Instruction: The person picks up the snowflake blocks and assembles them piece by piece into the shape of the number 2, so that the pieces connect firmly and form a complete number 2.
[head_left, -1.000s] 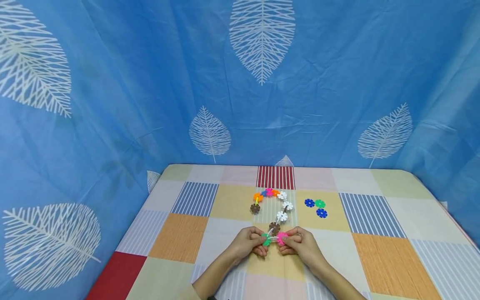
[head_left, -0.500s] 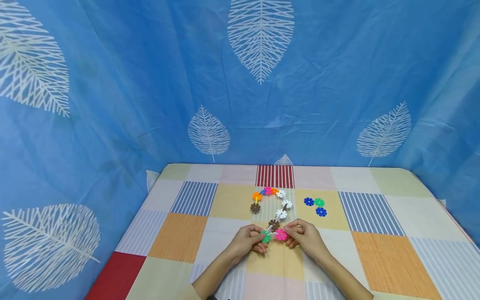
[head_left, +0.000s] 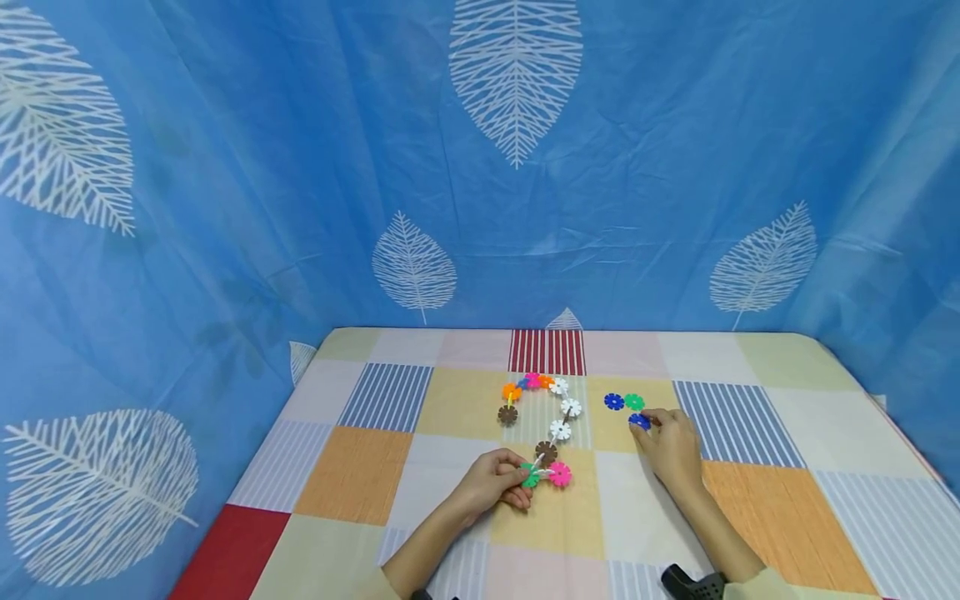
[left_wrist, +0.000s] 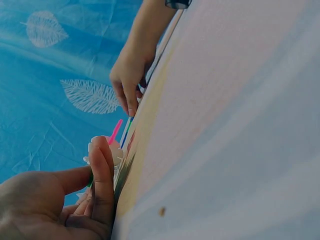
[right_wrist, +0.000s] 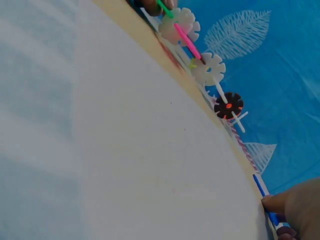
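A curved chain of interlocking snowflake discs lies on the cloth in the head view, with white discs [head_left: 571, 407] along its right side and brown discs [head_left: 547, 452] among them. At its near end, my left hand [head_left: 491, 481] pinches a green disc [head_left: 529, 476] between thumb and fingers. Joined beside that is a pink disc [head_left: 559, 475], standing free of both hands. Off to the right, my right hand [head_left: 672, 450] pinches the edge of a loose blue disc [head_left: 639, 421]. The right wrist view shows this blue disc [right_wrist: 259, 185] slightly tilted at the thumb.
Just beyond the right hand lie another blue disc [head_left: 613, 402] and a loose green disc [head_left: 633, 402]. A patchwork cloth [head_left: 450, 350] covers the table. Blue leaf-print curtains [head_left: 637, 167] hang behind it and at the sides.
My right hand has let go of the pink disc and moved right and away from me to the near loose blue disc. The left hand keeps its hold on the green disc.
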